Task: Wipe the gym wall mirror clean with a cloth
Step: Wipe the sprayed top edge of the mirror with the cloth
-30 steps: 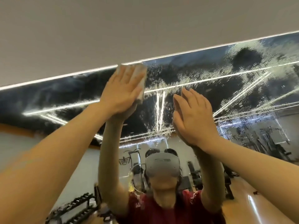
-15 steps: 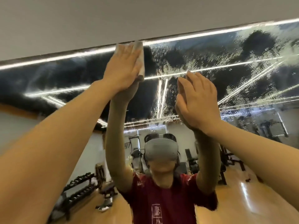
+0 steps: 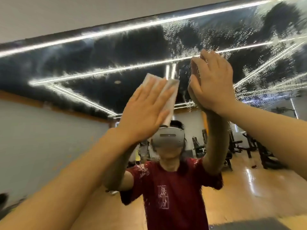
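The wall mirror (image 3: 99, 52) fills the view, its top edge running along the grey wall above. My left hand (image 3: 146, 112) lies flat with fingers spread and presses a folded white cloth (image 3: 172, 92) against the glass near the middle. The cloth sticks out past my fingertips. My right hand (image 3: 212, 82) rests flat on the mirror just to the right, fingers together, holding nothing. Droplets and smeared wet streaks (image 3: 186, 39) cover the glass above and to the right of my hands.
The mirror reflects a person in a red shirt with a headset, gym machines (image 3: 245, 145) at the right, a wooden floor (image 3: 249, 188) and ceiling light strips. A plain grey wall (image 3: 66, 14) lies above the mirror's top edge.
My left hand has dragged the cloth down from the mirror's top edge toward the middle and slightly right. My right hand stayed flat on the glass.
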{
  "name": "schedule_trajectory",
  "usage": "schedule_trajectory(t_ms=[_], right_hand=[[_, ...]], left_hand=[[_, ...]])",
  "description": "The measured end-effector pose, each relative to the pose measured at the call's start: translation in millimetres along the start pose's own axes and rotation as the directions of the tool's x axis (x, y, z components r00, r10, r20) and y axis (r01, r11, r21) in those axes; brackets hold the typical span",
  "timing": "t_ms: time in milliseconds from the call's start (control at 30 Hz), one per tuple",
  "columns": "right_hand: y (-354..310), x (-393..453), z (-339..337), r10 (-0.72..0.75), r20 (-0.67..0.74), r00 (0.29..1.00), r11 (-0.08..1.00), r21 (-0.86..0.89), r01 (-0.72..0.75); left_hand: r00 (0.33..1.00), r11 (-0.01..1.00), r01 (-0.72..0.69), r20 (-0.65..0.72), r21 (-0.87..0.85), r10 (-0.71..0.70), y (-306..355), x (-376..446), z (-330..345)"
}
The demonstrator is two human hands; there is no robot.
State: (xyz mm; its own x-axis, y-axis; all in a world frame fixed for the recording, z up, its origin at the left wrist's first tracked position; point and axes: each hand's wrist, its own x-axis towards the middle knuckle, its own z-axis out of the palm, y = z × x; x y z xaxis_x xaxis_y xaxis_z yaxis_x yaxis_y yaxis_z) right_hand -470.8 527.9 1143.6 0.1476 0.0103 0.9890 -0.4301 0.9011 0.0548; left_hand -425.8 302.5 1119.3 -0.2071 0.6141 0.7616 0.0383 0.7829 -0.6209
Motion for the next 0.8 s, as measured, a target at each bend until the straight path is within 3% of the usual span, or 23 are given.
schedule_trajectory(t_ms=[100, 233, 400, 500, 567, 667, 800], right_hand=[[0, 1, 0, -0.004, 0.0, 1.0, 1.0, 0.005, 0.004], [0, 2, 0, -0.008, -0.003, 1.0, 1.0, 0.013, 0.008], [1, 1, 1, -0.03, -0.026, 0.999, 1.0, -0.007, 0.03], [2, 2, 1, -0.037, -0.016, 0.999, 0.999, -0.011, 0.036], [4, 4, 0, -0.035, -0.004, 0.999, 0.999, -0.008, 0.035], [5, 3, 1, -0.029, -0.001, 1.0, 1.0, -0.004, 0.029], [4, 2, 1, -0.021, 0.002, 1.0, 1.0, 0.001, 0.021]], left_hand=[[0.974, 0.973, 0.224, -0.016, -0.052, -0.225, -29, 39, -10], [0.951, 0.951, 0.289, -0.082, -0.11, -0.298, -9, 38, -7], [0.995, 0.992, 0.1, 0.033, -0.072, -0.098, 39, -44, 6], [0.999, 0.997, 0.037, 0.017, -0.064, -0.036, 24, -49, 5], [0.986, 0.986, 0.163, -0.025, -0.045, -0.164, -7, -25, 1], [0.903, 0.909, 0.417, -0.107, -0.007, -0.416, -63, 31, -13], [0.86, 0.871, 0.487, -0.137, -0.065, -0.492, -71, 106, -28]])
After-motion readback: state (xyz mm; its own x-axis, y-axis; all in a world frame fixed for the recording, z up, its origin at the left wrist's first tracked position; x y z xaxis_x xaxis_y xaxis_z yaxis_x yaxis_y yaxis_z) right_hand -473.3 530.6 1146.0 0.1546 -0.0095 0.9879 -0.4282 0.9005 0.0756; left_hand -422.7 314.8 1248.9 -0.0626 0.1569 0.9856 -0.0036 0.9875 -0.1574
